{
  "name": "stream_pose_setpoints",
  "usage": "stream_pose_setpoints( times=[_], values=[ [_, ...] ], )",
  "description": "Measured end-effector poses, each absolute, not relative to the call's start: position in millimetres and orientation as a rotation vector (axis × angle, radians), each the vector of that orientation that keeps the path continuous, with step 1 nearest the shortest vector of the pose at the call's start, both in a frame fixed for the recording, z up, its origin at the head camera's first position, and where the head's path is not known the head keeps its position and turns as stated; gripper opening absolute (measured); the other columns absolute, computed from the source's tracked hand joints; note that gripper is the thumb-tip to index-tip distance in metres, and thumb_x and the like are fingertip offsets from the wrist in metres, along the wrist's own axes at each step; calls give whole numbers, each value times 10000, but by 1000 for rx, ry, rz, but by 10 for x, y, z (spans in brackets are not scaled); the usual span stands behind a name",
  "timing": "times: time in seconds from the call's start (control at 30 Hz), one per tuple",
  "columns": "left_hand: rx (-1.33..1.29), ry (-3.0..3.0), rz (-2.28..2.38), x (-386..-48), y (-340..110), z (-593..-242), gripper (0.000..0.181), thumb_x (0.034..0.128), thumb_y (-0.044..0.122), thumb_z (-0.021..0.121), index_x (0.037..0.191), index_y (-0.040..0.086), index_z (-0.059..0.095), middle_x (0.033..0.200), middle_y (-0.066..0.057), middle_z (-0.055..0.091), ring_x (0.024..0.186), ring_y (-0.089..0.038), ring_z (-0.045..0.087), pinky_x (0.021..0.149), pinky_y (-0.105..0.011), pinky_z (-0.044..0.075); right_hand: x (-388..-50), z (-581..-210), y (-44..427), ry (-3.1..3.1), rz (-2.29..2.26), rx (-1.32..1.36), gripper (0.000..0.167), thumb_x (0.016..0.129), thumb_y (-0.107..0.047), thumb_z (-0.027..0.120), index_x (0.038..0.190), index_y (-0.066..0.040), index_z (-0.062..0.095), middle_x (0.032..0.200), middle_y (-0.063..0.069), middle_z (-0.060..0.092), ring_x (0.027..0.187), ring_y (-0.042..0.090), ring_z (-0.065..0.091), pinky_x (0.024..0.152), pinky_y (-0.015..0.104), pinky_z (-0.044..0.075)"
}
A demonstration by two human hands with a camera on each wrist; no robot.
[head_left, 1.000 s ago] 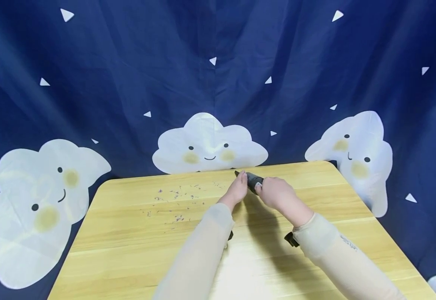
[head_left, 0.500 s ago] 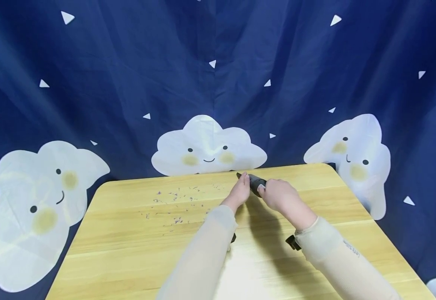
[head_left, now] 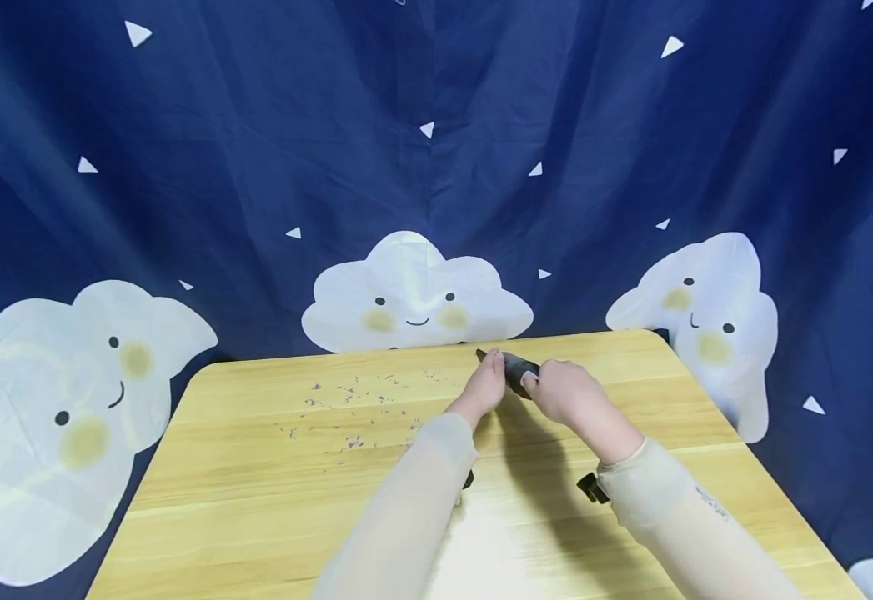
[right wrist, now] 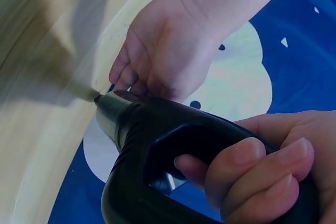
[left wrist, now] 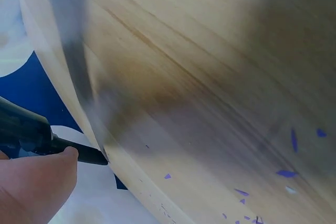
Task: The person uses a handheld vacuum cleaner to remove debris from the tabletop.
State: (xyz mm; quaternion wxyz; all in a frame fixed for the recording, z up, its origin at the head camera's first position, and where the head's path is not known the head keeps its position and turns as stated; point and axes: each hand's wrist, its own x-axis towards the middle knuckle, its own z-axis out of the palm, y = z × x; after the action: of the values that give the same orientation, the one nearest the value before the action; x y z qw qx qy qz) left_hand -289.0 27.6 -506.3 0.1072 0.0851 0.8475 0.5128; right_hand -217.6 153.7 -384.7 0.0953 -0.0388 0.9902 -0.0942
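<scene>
A black handheld vacuum cleaner (head_left: 519, 373) with a narrow dark nozzle (left wrist: 86, 153) is held above the far side of the wooden table. My right hand (head_left: 567, 392) grips its looped handle, and in the right wrist view several fingers (right wrist: 262, 179) curl round it. Up front, my left hand (head_left: 483, 385) holds the nozzle end; its thumb (left wrist: 37, 187) lies against the nozzle in the left wrist view. The nozzle tip points toward the table's back edge. To the left lie scattered small purple scraps (head_left: 353, 442), which look like paper.
The wooden table (head_left: 241, 500) has rounded back corners. Right behind it hangs a dark blue curtain (head_left: 256, 125) with white triangles and smiling clouds (head_left: 413, 283). A black strap piece (head_left: 592, 487) sits at the right wrist.
Both hands and the vacuum cleaner have shifted slightly to the right along the back edge. The head view has tilted a little. The purple scraps look much the same.
</scene>
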Motion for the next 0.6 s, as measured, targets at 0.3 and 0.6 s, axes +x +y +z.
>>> stream_pose_setpoints(
  times=[0.3,0.6],
  values=[
    [232,2509,1508,-2903,281,-5061,591,1111,384,171,1587,38,220,1627,-139,264,1484,-308,266,1221,-424,205,-2294,-3880,1685,2862,-362,-146,457,1051,-357,407,845,0,603,750,127,596,665,276,582,660,410,497],
    [246,2560,1434,-2898,317,-5051,584,1114,369,169,1584,27,220,1625,-158,261,1488,-303,259,1221,-412,210,-2364,-3795,1861,2707,-619,-133,487,1026,-330,431,635,-69,556,451,-17,487,376,135,484,462,281,444]
  ],
)
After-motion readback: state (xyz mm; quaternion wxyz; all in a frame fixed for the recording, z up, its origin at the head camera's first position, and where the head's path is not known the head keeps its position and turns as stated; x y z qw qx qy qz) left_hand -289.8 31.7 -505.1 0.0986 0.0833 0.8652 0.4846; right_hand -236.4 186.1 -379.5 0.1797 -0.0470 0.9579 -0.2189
